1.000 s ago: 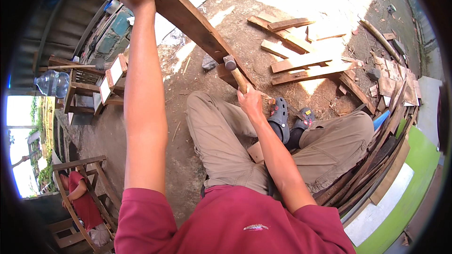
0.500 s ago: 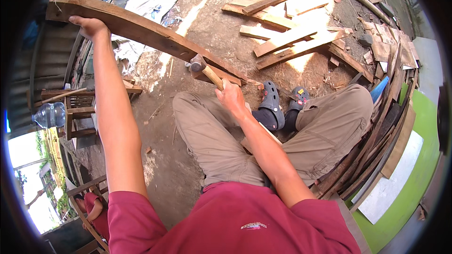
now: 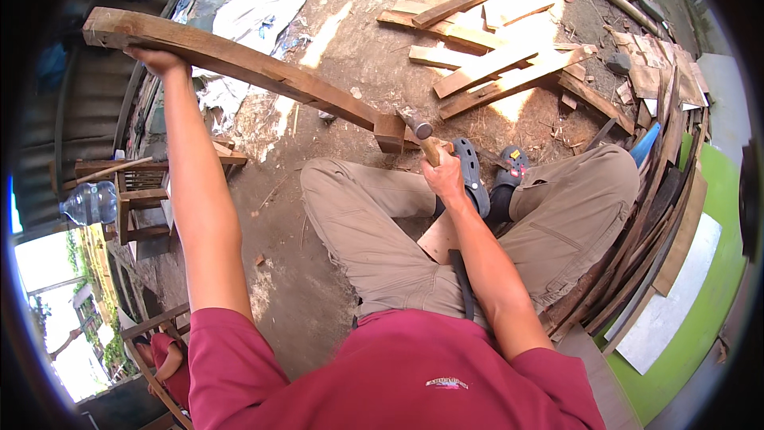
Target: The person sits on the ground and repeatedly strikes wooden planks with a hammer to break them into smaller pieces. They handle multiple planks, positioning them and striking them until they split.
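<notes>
My left hand [image 3: 161, 60] is closed on the underside of a long wooden beam [image 3: 239, 57], near its far left end, and holds it up at a slant. The beam runs down to the right, where a short wooden block [image 3: 389, 134] shows at its lower end; whether the two are joined I cannot tell. My right hand [image 3: 445, 175] grips the wooden handle of a hammer [image 3: 415, 123]. The metal head is just right of the block, and I cannot tell whether they touch. Both my feet, in grey clogs [image 3: 468, 167], are close beyond the right hand.
Several cut timbers [image 3: 493, 72] lie scattered on the dirt floor ahead. Long wooden strips [image 3: 637, 247] and a green panel [image 3: 676, 334] are along my right side. A wooden stool [image 3: 143, 195] and a clear plastic bottle [image 3: 91, 203] are at the left. Another person [image 3: 169, 362] is at the lower left.
The hammer and my right hand have moved right and slightly down. The beam has tilted and turned in my left hand, its left end lower, and the block's end face now shows.
</notes>
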`<state>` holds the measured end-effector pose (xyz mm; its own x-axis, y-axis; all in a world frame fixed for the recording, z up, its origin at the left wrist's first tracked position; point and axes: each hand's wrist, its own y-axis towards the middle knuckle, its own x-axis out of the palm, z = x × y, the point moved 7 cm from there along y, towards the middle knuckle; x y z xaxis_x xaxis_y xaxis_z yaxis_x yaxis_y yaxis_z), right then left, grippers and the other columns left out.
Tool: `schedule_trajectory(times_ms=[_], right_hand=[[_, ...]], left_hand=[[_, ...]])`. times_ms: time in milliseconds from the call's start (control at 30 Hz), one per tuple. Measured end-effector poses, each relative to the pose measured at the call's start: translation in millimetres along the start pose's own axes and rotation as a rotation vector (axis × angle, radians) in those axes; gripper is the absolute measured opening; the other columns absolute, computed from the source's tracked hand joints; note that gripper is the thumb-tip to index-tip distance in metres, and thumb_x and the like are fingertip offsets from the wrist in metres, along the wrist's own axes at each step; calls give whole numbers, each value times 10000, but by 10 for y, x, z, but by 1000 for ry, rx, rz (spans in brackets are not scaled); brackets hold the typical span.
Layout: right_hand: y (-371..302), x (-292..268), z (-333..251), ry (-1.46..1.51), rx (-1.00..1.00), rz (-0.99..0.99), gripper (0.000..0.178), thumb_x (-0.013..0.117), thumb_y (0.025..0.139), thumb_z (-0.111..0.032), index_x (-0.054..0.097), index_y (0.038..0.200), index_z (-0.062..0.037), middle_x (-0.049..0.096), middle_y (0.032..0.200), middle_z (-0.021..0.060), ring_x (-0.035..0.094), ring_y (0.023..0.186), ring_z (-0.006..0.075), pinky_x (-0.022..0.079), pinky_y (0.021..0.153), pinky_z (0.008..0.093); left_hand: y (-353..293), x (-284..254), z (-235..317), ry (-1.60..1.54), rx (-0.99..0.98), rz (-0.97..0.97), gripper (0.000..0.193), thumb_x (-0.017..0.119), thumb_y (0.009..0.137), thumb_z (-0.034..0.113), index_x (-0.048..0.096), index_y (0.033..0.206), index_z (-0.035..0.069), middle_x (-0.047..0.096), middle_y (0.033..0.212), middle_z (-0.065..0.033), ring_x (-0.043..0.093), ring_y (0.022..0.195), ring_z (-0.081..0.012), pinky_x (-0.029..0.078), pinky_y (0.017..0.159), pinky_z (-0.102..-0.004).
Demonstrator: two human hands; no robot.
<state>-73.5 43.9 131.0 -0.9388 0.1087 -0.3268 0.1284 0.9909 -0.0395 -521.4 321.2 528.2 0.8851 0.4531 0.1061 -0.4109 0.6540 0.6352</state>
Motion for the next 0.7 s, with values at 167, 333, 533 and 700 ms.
schedule_trajectory(times_ms=[167, 333, 533, 700], right_hand=[[31, -192, 26, -66, 49, 58, 262, 687, 813, -183, 662, 1024, -30, 665, 816, 268, 668, 825, 451, 529, 706, 482], [-39, -264, 3, -65, 62, 58, 313, 683, 812, -192, 680, 1093, -55, 665, 835, 263, 666, 849, 449, 530, 718, 466], [-143, -496, 208, -90, 175, 88, 251, 656, 836, -204, 698, 1003, -21, 674, 824, 258, 682, 828, 426, 526, 734, 439], [-177, -828, 280, -197, 239, 211, 238, 650, 843, -218, 681, 909, 8, 671, 804, 260, 677, 818, 431, 514, 749, 455]], left_hand=[[-390, 571, 349, 52, 2, 3, 878, 153, 972, 750, 307, 1547, 105, 380, 1548, -115, 401, 1399, -293, 313, 1168, -402], [-436, 713, 463, 1, 43, -33, 881, 184, 995, 712, 306, 1523, 18, 399, 1532, -157, 411, 1385, -298, 307, 1156, -383], [-431, 730, 535, 73, 73, 5, 863, 238, 998, 702, 407, 1463, -4, 496, 1440, -156, 489, 1300, -277, 369, 1100, -367], [-657, 836, 798, 100, 59, 8, 847, 274, 999, 687, 449, 1419, -27, 537, 1381, -165, 523, 1253, -276, 393, 1071, -362]])
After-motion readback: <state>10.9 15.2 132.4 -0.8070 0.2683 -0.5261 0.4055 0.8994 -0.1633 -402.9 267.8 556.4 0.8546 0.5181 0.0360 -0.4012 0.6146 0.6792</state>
